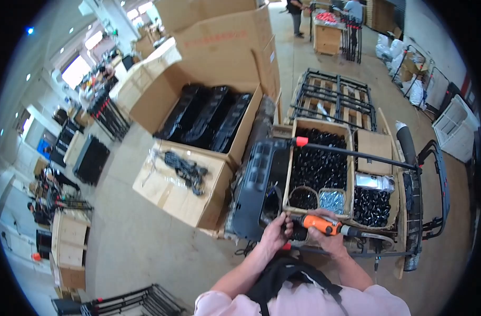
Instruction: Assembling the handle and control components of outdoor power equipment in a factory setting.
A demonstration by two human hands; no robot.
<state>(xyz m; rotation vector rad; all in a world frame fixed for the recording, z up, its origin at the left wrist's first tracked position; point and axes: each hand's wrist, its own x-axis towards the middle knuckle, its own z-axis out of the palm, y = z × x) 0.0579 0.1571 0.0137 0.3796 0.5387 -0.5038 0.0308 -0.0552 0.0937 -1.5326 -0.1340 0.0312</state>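
Note:
My right hand is wrapped round an orange and black power screwdriver, which lies level across the front of the parts bins. Just left of it, my left hand has its fingers pinched together by the near end of a black molded panel; whatever they hold is too small to make out. A black tube frame with a red corner piece spans the bench above the bins. Close to my hands are a small basket of dark parts and a tray of silver screws.
A large bin of black plastic parts and a smaller bin sit on the bench. To the left stand an open carton of black panels and a closed carton with black cords. Beyond lies a pallet with black frames.

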